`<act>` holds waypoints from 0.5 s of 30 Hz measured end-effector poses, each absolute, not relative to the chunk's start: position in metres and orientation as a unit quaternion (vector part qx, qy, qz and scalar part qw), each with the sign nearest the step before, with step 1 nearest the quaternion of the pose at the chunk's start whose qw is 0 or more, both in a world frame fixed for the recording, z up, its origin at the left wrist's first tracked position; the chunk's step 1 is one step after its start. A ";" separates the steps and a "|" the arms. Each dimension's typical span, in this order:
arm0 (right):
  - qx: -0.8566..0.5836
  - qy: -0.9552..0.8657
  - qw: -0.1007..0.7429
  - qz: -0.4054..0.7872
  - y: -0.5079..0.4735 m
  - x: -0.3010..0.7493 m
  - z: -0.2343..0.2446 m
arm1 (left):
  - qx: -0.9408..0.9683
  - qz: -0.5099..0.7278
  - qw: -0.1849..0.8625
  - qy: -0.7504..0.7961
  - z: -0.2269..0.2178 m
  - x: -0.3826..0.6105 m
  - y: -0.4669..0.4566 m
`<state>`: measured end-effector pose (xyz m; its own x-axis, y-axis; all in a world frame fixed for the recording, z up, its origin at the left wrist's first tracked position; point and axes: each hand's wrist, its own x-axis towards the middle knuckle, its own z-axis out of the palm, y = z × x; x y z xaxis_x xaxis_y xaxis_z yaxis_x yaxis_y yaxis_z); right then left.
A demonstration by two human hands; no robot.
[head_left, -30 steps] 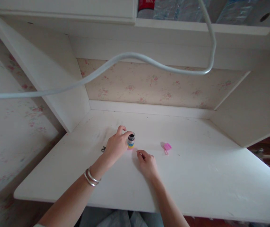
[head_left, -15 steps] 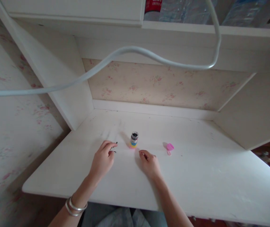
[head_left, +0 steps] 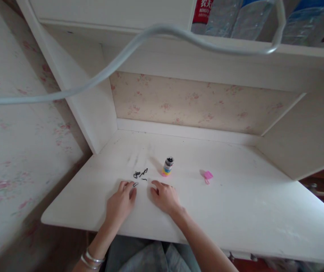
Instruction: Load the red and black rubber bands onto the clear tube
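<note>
My left hand (head_left: pixel 121 201) is low over the white desk, its thumb and index finger curled around a small black rubber band (head_left: pixel 135 184) that pokes out at the fingertips. Just beyond lie several more black bands (head_left: pixel 137 174) in a loose cluster, with a single thin one (head_left: pixel 144 179) nearer my right hand (head_left: pixel 164 196). That hand rests with thumb and index finger apart and nothing visible between them. Behind it stands a small clear jar (head_left: pixel 168 166), uncapped and upright, with black bands inside and a pink bottom.
A pink cap with a loop (head_left: pixel 208 175) lies right of the jar. The white desk (head_left: pixel 235 211) has raised side panels and a back strip. A pale cable (head_left: pixel 107 71) crosses high in front. Plastic bottles (head_left: pixel 224 17) stand on the shelf above.
My right hand has moved left, away from the jar and closer to my left hand. The left hand has drawn back slightly, uncovering the cluster of black bands. The view has shifted too.
</note>
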<state>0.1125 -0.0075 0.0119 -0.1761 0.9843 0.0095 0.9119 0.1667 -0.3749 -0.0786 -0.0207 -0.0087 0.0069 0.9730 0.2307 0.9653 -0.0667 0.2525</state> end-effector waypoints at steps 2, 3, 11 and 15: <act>-0.629 -0.757 0.113 0.139 0.001 0.093 0.014 | 0.714 0.166 0.004 0.680 -0.008 -0.078 -0.021; -0.631 -0.756 0.107 0.135 0.006 0.085 0.015 | 0.715 0.165 0.005 0.680 -0.008 -0.078 -0.021; -0.656 -0.736 0.102 0.129 0.023 0.069 0.015 | 0.729 0.199 0.040 0.654 -0.007 -0.086 -0.023; -0.659 -0.718 0.174 0.140 0.009 0.085 0.029 | 0.731 0.216 0.035 0.646 -0.006 -0.086 -0.023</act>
